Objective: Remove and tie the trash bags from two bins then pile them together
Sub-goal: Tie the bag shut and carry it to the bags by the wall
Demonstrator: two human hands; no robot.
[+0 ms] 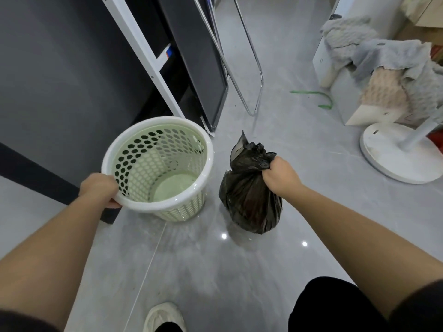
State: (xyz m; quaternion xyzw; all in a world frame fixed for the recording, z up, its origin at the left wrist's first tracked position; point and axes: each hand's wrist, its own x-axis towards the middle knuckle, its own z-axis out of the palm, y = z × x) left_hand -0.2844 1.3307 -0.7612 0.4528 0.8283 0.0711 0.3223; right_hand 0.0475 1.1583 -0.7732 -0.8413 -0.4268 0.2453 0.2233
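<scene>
So from where I stood, the right hand [280,174] was clenched tight round the gathered neck of the black trash bag [249,204], and the left hand [99,189] gripped the near rim of the bin [165,120]. The bag hung straight below the right fist, bottom on or barely off the floor [239,271], couldn't say which. It sat just beside the bin, on the side away from the left grip. The bin looked liner-free to me.

How I'd do this bit: keep that fist low on the neck, right above the bulge, so the loose ends above the knuckles stay long enough to knot. Whether a knot was already in there I couldn't tell, the fist covered it. Lift straight up and don't drag, since that film looked thin and easy to snag. The left hand only needed to steady the bin.

Materials: the bag was glossy, crinkled plastic, lumpy and roundish below the grip, with floppy flaps above it. The bin was rigid pale-green plastic, a tapered round basket punched with holes, with a smooth white rolled rim under the left hand. The floor was polished grey tile, reflective, probably slick
</scene>
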